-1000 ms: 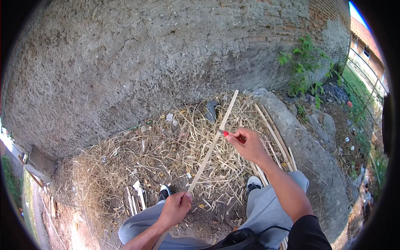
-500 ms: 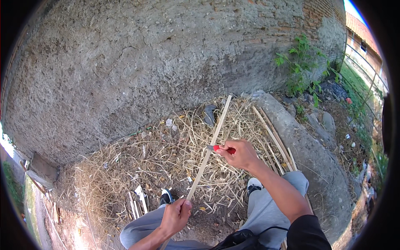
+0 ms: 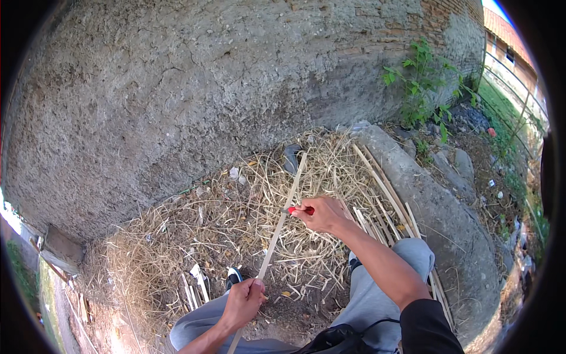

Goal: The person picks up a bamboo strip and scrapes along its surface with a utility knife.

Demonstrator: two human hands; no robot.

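A: Doing what with the left hand (image 3: pixel 244 301)?

B: Gripping a wooden strip (image 3: pixel 272 246), closing fingers and thumb fully around it.

A: And holding what in the right hand (image 3: pixel 323 215)?

B: Pinching a small knife (image 3: pixel 303 210) by its red handle, curling the fingers shut, holding the blade right at the strip, ahead of the left hand.

A: Running which way, that strip?

B: Slanting up from below the left hand, passing just left of the right hand, pointing beyond both towards the wall (image 3: pixel 194 88).

A: Seeing anything else?

B: Seeing straw (image 3: pixel 147 265) lying beyond and around both hands, more strips (image 3: pixel 380 183) leaning right of the right hand, beside a big stone (image 3: pixel 430 218).
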